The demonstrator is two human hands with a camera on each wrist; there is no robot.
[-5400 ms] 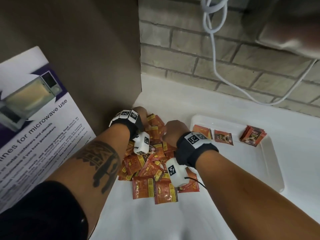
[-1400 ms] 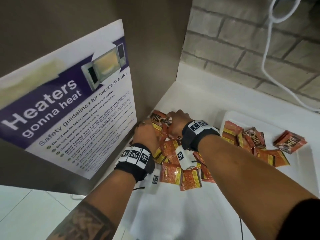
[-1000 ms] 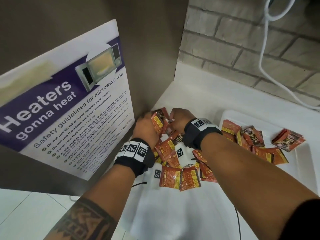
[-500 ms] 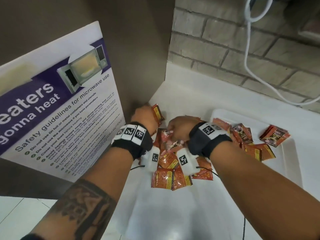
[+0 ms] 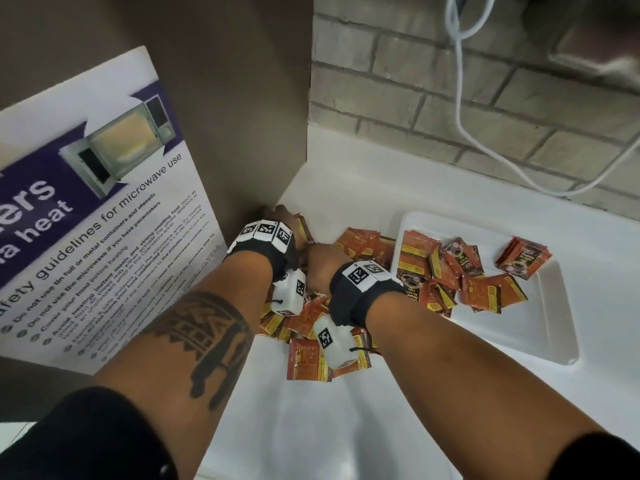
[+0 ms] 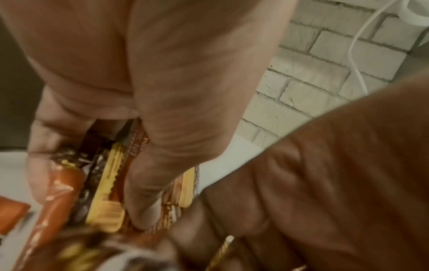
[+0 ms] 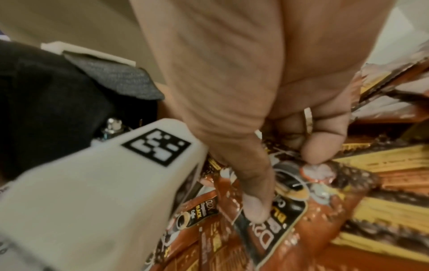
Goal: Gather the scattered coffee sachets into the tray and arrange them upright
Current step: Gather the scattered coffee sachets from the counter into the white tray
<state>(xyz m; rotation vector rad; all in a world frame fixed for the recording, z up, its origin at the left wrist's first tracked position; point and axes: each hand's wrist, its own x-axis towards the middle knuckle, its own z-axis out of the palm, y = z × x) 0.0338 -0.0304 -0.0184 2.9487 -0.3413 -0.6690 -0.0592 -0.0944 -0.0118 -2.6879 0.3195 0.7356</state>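
Observation:
Orange coffee sachets [image 5: 308, 355] lie heaped on the white counter beside the brown wall. My left hand [image 5: 280, 216] grips a bundle of sachets [image 6: 106, 183] on edge between thumb and fingers, close to the wall. Just right of it, my right hand [image 5: 318, 261] is down in the heap, thumb and curled forefinger pinching one sachet [image 7: 299, 218]. The white tray [image 5: 554, 341] stands to the right. It holds several sachets [image 5: 450, 271] lying flat and a small stack [image 5: 523, 258] at its far side.
A microwave safety poster [image 5: 86, 202] leans on the brown wall at the left. A brick wall [image 5: 415, 81] with a hanging white cable [image 5: 460, 98] runs behind the counter. More loose sachets [image 5: 360, 240] lie between my hands and the tray.
Since the oldest frame, several more sachets lie in the tray. In the last second my left hand has kept its bundle by the wall, and my right hand has dropped into the heap.

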